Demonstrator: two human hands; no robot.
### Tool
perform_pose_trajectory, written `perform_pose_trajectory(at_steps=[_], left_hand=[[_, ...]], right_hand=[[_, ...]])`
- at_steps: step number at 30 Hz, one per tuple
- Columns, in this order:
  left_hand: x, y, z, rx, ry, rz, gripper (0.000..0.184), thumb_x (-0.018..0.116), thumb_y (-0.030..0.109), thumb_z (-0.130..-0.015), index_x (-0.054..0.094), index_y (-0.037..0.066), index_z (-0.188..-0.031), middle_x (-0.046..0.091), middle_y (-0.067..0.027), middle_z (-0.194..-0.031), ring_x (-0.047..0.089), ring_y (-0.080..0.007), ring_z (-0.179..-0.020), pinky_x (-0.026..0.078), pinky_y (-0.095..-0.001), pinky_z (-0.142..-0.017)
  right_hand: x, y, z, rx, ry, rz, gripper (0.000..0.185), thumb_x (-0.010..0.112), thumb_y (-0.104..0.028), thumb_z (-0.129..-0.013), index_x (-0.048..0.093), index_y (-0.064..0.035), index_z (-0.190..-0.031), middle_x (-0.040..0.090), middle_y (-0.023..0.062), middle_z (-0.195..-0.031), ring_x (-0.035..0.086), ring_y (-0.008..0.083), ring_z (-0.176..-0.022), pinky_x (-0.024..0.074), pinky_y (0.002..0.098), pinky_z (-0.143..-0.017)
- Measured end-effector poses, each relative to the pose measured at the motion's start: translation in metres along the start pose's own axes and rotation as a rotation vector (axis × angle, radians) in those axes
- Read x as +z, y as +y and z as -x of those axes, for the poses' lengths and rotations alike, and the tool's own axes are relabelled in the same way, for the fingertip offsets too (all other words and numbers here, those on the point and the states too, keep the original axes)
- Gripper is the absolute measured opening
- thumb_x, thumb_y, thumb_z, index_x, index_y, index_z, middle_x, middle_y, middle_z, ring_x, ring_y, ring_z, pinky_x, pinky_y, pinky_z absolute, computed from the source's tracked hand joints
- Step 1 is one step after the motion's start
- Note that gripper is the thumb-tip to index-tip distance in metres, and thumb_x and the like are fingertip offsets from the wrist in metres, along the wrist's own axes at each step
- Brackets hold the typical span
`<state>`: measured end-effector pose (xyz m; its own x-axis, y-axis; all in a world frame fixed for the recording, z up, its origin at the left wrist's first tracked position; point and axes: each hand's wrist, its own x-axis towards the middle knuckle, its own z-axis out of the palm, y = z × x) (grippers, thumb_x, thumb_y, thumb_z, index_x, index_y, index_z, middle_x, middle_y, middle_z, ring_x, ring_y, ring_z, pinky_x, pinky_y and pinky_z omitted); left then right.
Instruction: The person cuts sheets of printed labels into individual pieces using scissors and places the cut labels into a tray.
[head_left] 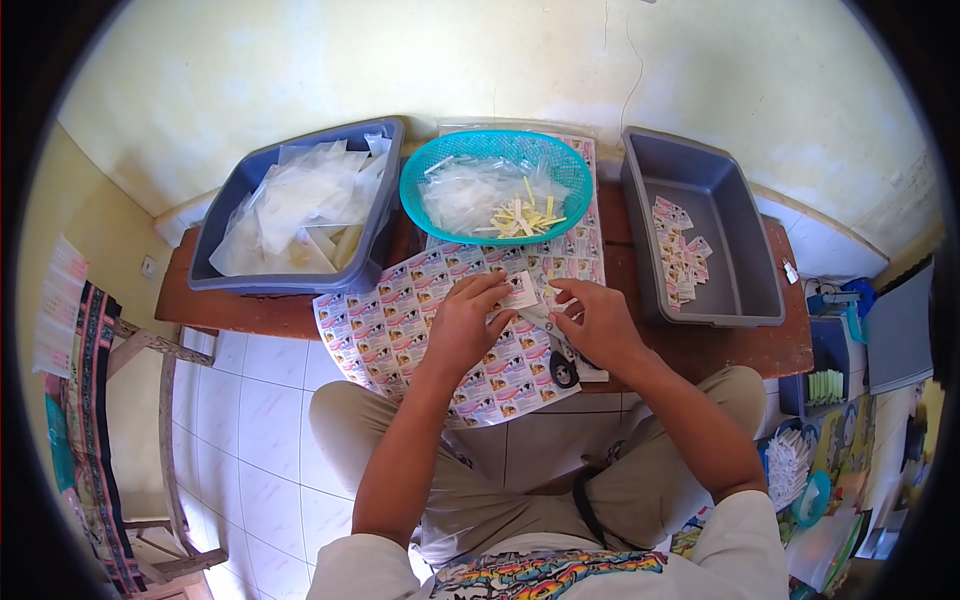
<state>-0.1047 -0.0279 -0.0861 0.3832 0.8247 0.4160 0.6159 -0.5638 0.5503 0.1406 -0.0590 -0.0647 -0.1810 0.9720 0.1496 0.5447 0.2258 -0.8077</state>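
Observation:
My left hand (470, 315) is closed on a small printed label (521, 289) above the printed label sheets (420, 325). Just right of it, my right hand (592, 318) has its thumb and fingers pinched together near a small yellowish piece; what they grip is too small to make out. Scissors (563, 368) with black handles lie on the sheets below my hands, blades partly hidden. Behind my hands stands a turquoise basket (410, 195) holding clear plastic pieces and yellow strips (522, 218).
A grey bin (365, 265) at the left holds plastic bags (305, 200). The grey bin (735, 230) at the right holds cut labels (680, 255). All stand on a brown wooden table (240, 313) against the wall. More containers sit at the far right.

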Motion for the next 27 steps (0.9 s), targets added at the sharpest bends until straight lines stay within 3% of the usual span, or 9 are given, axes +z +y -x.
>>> perform_pose_trajectory(at_steps=[2, 4, 6, 10, 16, 27], left_hand=[[0.001, -0.002, 0.003, -0.027, -0.015, 0.009, 0.037, 0.089, 0.014, -0.083, 0.08, 0.005, -0.118, 0.074, -0.011, -0.136, 0.068, -0.034, -0.125, 0.056, -0.0454, -0.108], [0.001, -0.001, 0.004, -0.053, -0.029, 0.019, 0.036, 0.088, 0.015, -0.084, 0.08, 0.005, -0.118, 0.074, -0.0108, -0.136, 0.068, -0.0341, -0.125, 0.056, -0.0453, -0.108], [0.001, -0.001, 0.005, -0.018, -0.011, -0.019, 0.036, 0.089, 0.013, -0.084, 0.08, 0.003, -0.118, 0.075, -0.0147, -0.135, 0.071, -0.0342, -0.122, 0.06, -0.0432, -0.102], [0.002, 0.001, 0.005, -0.03, -0.025, -0.022, 0.036, 0.089, 0.013, -0.085, 0.08, 0.003, -0.118, 0.074, -0.0152, -0.136, 0.071, -0.0341, -0.122, 0.06, -0.0432, -0.102], [0.004, 0.001, 0.004, -0.012, -0.027, -0.013, 0.035, 0.089, 0.013, -0.086, 0.08, 0.003, -0.118, 0.074, -0.015, -0.136, 0.071, -0.0343, -0.123, 0.059, -0.0436, -0.103], [0.007, 0.0, 0.004, -0.03, -0.021, 0.005, 0.036, 0.089, 0.014, -0.085, 0.08, 0.004, -0.118, 0.075, -0.0151, -0.135, 0.072, -0.0346, -0.121, 0.06, -0.0432, -0.101]], right_hand=[[0.001, 0.004, 0.004, -0.004, -0.016, 0.032, 0.047, 0.082, -0.006, -0.088, 0.071, -0.0005, -0.134, 0.075, 0.0181, -0.106, 0.079, 0.0295, -0.084, 0.0625, 0.0403, -0.081], [0.001, 0.01, 0.008, 0.007, -0.106, 0.197, 0.049, 0.082, -0.012, -0.088, 0.07, -0.0008, -0.135, 0.073, 0.0195, -0.11, 0.076, 0.0361, -0.095, 0.0612, 0.0462, -0.088], [0.002, 0.011, 0.016, 0.012, -0.14, 0.287, 0.052, 0.082, -0.014, -0.089, 0.068, -0.001, -0.137, 0.072, 0.0202, -0.113, 0.074, 0.0378, -0.102, 0.0604, 0.0479, -0.091], [0.0, 0.001, 0.026, 0.083, -0.297, 0.463, 0.059, 0.078, -0.017, -0.09, 0.062, 0.0004, -0.143, 0.068, 0.0212, -0.124, 0.071, 0.0399, -0.113, 0.0594, 0.0499, -0.095], [0.013, 0.002, 0.036, 0.024, -0.332, 0.573, 0.067, 0.076, -0.013, -0.085, 0.056, 0.0048, -0.147, 0.067, 0.0199, -0.13, 0.071, 0.0395, -0.112, 0.0602, 0.0494, -0.094], [0.019, 0.009, 0.042, -0.083, -0.283, 0.61, 0.069, 0.075, -0.012, -0.085, 0.055, 0.0032, -0.149, 0.067, 0.0186, -0.129, 0.072, 0.0371, -0.11, 0.0611, 0.0477, -0.092]])
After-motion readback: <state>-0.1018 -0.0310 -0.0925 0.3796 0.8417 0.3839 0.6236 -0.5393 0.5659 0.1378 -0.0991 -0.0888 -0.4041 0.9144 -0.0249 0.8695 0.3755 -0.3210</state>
